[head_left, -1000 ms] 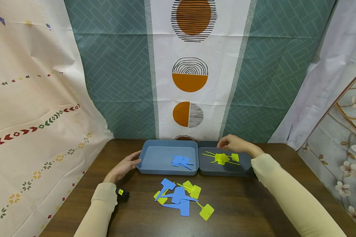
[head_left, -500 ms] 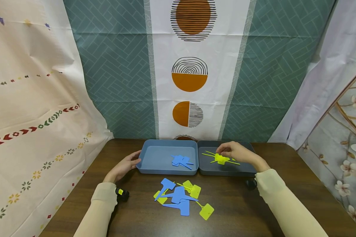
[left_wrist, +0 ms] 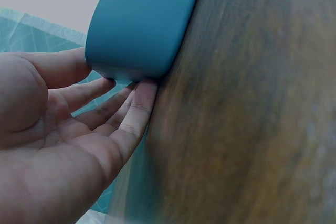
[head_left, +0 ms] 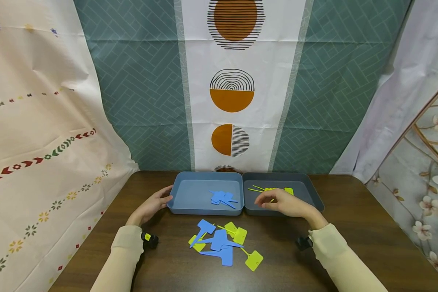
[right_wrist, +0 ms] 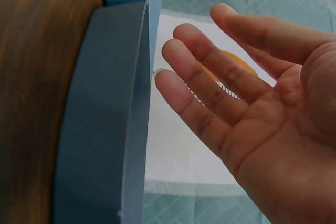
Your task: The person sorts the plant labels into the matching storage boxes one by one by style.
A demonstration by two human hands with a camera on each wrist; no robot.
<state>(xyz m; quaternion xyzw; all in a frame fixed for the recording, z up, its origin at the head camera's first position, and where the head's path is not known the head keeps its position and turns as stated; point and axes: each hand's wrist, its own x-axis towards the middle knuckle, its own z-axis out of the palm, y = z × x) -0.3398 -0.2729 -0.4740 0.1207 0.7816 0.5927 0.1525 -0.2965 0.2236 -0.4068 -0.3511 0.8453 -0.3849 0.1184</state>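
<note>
left hand (head_left: 149, 207) at the left end of a shallow rectangular light blue plastic tray (head_left: 191, 194), fingers extended, fingertips against its outer end wall, thumb apart from them up by the rim. over to the right hand (head_left: 282, 201), hanging above a shallow rectangular dark grey plastic tray (head_left: 303, 188), fingers loosely bent, thumb clear of the fingertips. inside that dark tray, flat yellow-green tags (head_left: 289, 190) with squarish heads and thin stems, partly hidden by the hand. the light blue tray has its own heap, flat blue t-shaped tags (head_left: 222, 198), towards its right side. both trays sit side by side at the back of a dark brown wood-grain table (head_left: 182, 275). in front, three more blue t-shaped tags (head_left: 219, 240) overlap among yellow-green tags (head_left: 254, 260), one yellow-green head poking out at the lower right.
</note>
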